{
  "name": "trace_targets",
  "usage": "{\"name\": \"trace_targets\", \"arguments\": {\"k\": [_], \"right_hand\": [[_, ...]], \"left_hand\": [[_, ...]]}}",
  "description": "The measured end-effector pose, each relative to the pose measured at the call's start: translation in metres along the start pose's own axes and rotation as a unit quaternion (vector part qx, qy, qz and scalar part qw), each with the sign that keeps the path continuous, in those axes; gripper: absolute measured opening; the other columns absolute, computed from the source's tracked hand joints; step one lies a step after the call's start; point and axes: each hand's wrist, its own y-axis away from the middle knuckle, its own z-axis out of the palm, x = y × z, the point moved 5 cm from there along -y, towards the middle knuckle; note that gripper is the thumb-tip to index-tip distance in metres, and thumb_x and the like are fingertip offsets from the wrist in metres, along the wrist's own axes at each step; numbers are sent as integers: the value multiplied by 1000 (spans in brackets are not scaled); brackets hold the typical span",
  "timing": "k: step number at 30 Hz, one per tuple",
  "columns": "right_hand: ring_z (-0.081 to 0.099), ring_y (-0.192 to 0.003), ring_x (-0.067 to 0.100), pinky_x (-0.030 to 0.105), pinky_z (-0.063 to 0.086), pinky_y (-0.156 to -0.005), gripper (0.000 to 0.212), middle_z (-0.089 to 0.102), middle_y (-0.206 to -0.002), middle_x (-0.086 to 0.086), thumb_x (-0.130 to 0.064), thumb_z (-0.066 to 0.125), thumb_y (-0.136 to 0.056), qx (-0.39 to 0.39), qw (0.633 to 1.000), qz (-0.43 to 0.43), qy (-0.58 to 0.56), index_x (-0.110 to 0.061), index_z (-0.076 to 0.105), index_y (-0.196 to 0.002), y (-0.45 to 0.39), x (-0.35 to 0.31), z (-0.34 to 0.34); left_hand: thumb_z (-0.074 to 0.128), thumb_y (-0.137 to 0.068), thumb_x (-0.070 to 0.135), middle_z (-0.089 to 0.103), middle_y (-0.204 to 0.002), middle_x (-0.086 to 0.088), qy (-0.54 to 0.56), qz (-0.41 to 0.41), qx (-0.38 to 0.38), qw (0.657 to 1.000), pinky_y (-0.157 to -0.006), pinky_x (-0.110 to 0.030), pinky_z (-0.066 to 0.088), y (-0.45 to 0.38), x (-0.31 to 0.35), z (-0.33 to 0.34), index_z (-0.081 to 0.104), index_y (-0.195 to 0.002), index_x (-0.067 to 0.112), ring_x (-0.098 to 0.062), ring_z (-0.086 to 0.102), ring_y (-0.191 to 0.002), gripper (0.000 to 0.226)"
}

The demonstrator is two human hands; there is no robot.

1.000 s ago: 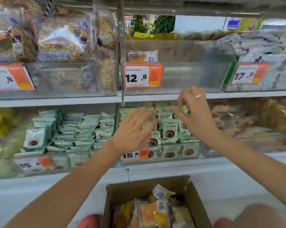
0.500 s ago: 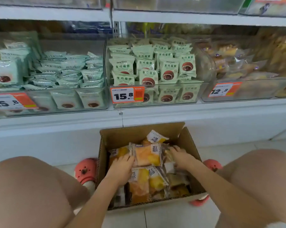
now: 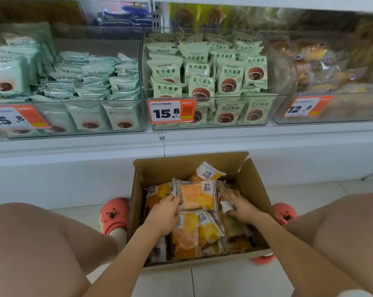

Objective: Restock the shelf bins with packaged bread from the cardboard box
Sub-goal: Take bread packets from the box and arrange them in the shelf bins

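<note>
Left hand [image 3: 164, 213] down in the box [image 3: 254, 189], fingers curled onto the left edge of the top pack [image 3: 197, 195], looks like a pinch on its crimped seal. Right hand [image 3: 242, 207] also in the box, right side, fingers bent over a smaller pack [image 3: 226, 198] with a white torn-looking corner; grip seems closed on it but the fingertips are partly hidden, so how firm I can't tell. Step in hand, as I read it: picking stock out of the box, nothing lifted clear yet. Next move likely calls for raising both packs up over the box wall and carrying them to a bin, probably the 12.8 bin [image 3: 331, 112] at right, whose contents look like similar clear-wrapped bread; that match is a guess, it's blurred. Packs are soft, glossy film pillows, clear with yellow-orange print and white label panels, slippery and crinkly, bread inside squashes easily, so light grip at the seam. More packs [image 3: 194, 234] lie loose and overlapping below, box roughly half to mostly full. Box is brown corrugated card, flaps open, on pale floor tiles just in front of the white shelf base. Above, clear rigid plastic bins: the middle bin [image 3: 211, 123] is full of matte pale-green packets, left bin [image 3: 74, 127] same sort, lying flatter.
</note>
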Motion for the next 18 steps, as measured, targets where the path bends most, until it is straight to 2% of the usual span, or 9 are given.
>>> {"name": "trace_targets", "arguments": {"k": [2, 5, 8, 10, 12, 14, 16, 18], "right_hand": [[31, -139, 25, 42, 29, -114, 73, 30, -152, 5, -29, 59, -91, -6, 996, -16, -83, -25, 16, -150, 8, -11, -6], [51, -121, 16, 42, 45, -101, 62, 47, -135, -7, -38, 60, -89, -53, 976, -18, -212, -34, 29, -143, 34, -28, -23], [63, -110, 20, 51, 51, -92, 45, 64, -122, 0, -40, 56, -91, -120, 932, 8, -342, -35, 45, -134, 59, -31, -41], [63, -111, 26, 55, 49, -93, 41, 66, -120, 8, -35, 52, -92, -160, 881, 26, -445, -25, 47, -131, 72, -29, -47], [63, -111, 30, 50, 51, -91, 50, 64, -123, 13, -41, 55, -89, -182, 839, 35, -512, -18, 47, -133, 82, -33, -48], [61, -111, 33, 47, 52, -86, 61, 60, -127, 17, -46, 57, -81, -196, 797, 12, -571, -19, 47, -135, 88, -42, -46], [60, -112, 34, 49, 51, -85, 56, 58, -131, 17, -48, 49, -86, -184, 768, -16, -613, -23, 49, -135, 89, -53, -44], [59, -114, 35, 51, 52, -86, 50, 58, -130, 16, -53, 32, -96, -146, 760, -14, -634, -26, 50, -134, 85, -63, -43]], "left_hand": [[45, -95, 16, 50, -117, -1, 67, -14, 21, 997, -81, -32, 48, -1, 2, -6, 49, -119, 16, -18, 52, -101, 24], [50, -94, 17, 53, -107, 2, 169, -33, 70, 983, -79, -27, 50, -4, 5, -14, 54, -111, 18, -11, 55, -93, 18], [58, -92, 20, 57, -102, 5, 285, -55, 106, 951, -78, -20, 49, -9, 11, -21, 56, -106, 20, -10, 56, -94, 14], [62, -90, 32, 58, -107, 6, 372, -77, 80, 922, -81, -18, 46, -9, 19, -22, 56, -112, 19, -9, 55, -100, 27], [59, -86, 51, 58, -116, 7, 470, -100, 0, 877, -90, -24, 46, -8, 28, -19, 55, -119, 22, -9, 55, -107, 44], [50, -88, 57, 65, -112, 6, 548, -92, -80, 828, -94, -31, 48, -4, 42, -15, 61, -113, 26, -13, 62, -103, 42], [45, -92, 54, 72, -102, 0, 572, -89, -40, 814, -93, -36, 50, -4, 47, -18, 67, -105, 22, -19, 67, -95, 41], [45, -94, 49, 72, -91, -4, 568, -119, 63, 812, -83, -35, 51, -5, 43, -27, 68, -96, 19, -23, 67, -85, 38]]}}
